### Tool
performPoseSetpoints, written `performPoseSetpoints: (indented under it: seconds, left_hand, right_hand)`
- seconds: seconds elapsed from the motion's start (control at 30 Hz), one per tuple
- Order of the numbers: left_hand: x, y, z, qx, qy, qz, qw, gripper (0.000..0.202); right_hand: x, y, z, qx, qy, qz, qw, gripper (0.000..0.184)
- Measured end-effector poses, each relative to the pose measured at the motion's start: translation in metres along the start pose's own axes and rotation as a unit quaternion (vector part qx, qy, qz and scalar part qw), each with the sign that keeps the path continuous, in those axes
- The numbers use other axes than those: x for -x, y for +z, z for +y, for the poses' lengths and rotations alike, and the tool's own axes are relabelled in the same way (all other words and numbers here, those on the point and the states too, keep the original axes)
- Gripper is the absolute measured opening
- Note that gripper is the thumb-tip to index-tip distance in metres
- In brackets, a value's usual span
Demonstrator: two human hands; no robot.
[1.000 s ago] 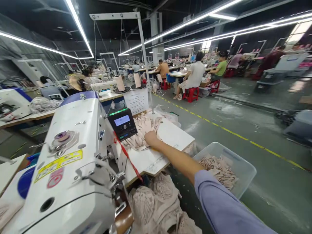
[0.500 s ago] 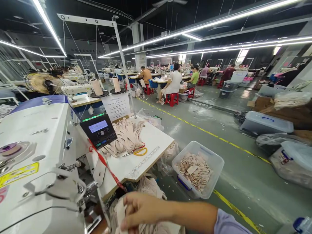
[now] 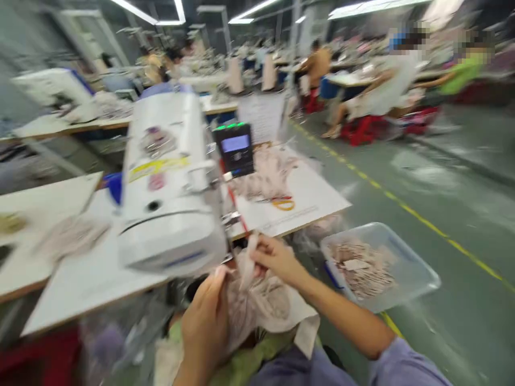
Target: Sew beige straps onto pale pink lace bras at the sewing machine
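Note:
A pale pink garment (image 3: 273, 303) with a rounded, cup-like part hangs over my lap, just in front of the sewing machine (image 3: 173, 214). My left hand (image 3: 205, 316) grips its left edge, fingers pressed together near the machine's needle end. Between the fingers of my right hand (image 3: 277, 260) is a narrow pale strip (image 3: 250, 254), raised above the garment. Whether the strip is joined to the garment I cannot tell, as motion blurs the picture. The needle area is hidden behind the machine head.
Pale straps (image 3: 267, 174) lie heaped on the white table (image 3: 298, 217) beside yellow-handled scissors (image 3: 284, 204) and a control panel (image 3: 234, 148). A clear bin (image 3: 414, 279) of pale pieces stands on the floor at right. More cloth (image 3: 74, 236) lies left. Several people sit at machines beyond.
The view has swung left and down, bringing my left hand clearly into sight on the garment. My right hand has lifted the strip up beside the machine.

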State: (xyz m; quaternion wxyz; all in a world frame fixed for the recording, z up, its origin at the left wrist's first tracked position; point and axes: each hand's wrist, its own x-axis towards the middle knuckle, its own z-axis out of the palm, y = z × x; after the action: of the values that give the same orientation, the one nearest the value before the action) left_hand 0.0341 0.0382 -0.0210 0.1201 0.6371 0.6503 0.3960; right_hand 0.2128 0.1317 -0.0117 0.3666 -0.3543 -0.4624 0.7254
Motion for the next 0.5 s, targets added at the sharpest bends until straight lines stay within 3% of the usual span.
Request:
performPoseSetpoints:
  seconds: [0.07, 0.13, 0.27, 0.37, 0.5]
  left_hand:
    - [-0.002, -0.004, -0.006, -0.059, 0.028, 0.017, 0.998, 0.032]
    - [-0.004, -0.008, -0.009, -0.088, 0.004, -0.008, 0.996, 0.035]
    - [-0.006, -0.017, -0.011, -0.015, -0.052, -0.094, 0.994, 0.035]
    - [-0.012, -0.027, -0.02, 0.052, -0.081, -0.165, 0.982, 0.036]
    - [-0.019, -0.037, -0.033, 0.105, -0.087, -0.239, 0.961, 0.039]
  right_hand:
    - [-0.009, -0.001, 0.001, 0.031, 0.009, -0.019, 0.999, 0.046]
    - [-0.019, 0.0, 0.002, 0.052, 0.017, -0.038, 0.998, 0.043]
    - [-0.032, 0.005, 0.0, 0.138, -0.001, -0.044, 0.989, 0.033]
    - [-0.041, 0.007, -0.003, 0.252, -0.048, -0.021, 0.966, 0.023]
    - [-0.054, 0.009, -0.007, 0.391, -0.109, 0.013, 0.914, 0.016]
